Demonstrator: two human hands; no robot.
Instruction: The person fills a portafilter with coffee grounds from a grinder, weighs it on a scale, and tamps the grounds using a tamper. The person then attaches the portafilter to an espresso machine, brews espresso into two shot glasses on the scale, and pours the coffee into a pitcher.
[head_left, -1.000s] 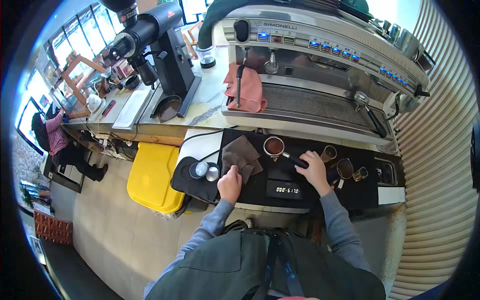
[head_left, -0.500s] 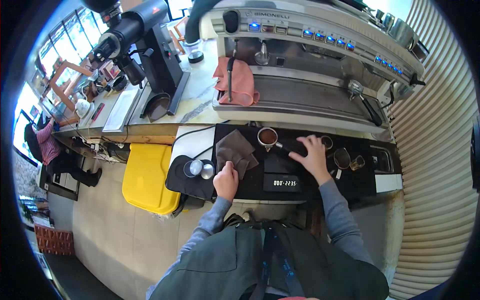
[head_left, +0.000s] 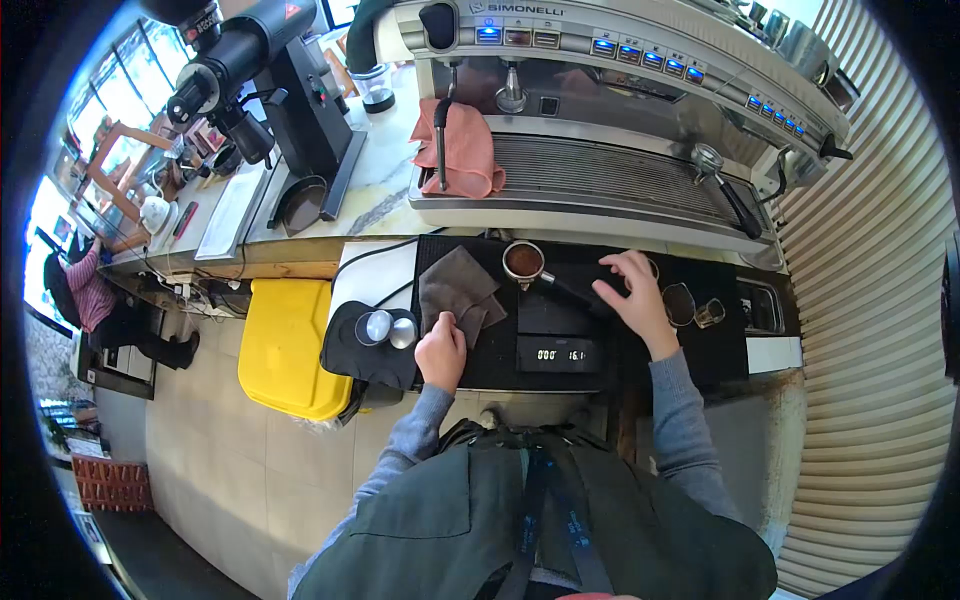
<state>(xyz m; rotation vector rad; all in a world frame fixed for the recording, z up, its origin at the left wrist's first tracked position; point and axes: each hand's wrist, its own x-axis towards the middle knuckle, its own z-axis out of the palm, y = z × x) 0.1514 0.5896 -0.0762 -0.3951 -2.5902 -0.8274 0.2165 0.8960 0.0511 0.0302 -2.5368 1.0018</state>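
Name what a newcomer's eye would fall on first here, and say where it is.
Probably the bright yellow bin, left of the black mat. Next, likely, the large silver espresso machine across the top, with a pink cloth at its left end. Then the portafilter of brown grounds, by the black scale, between the left hand and the right hand.

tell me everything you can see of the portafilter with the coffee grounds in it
The portafilter has a round, shiny, metal-looking rim, brown coffee grounds in its basket, and a black handle. It lies basket-up, its handle slanting toward the right hand. Whether it touches the hand or the black scale is unclear.
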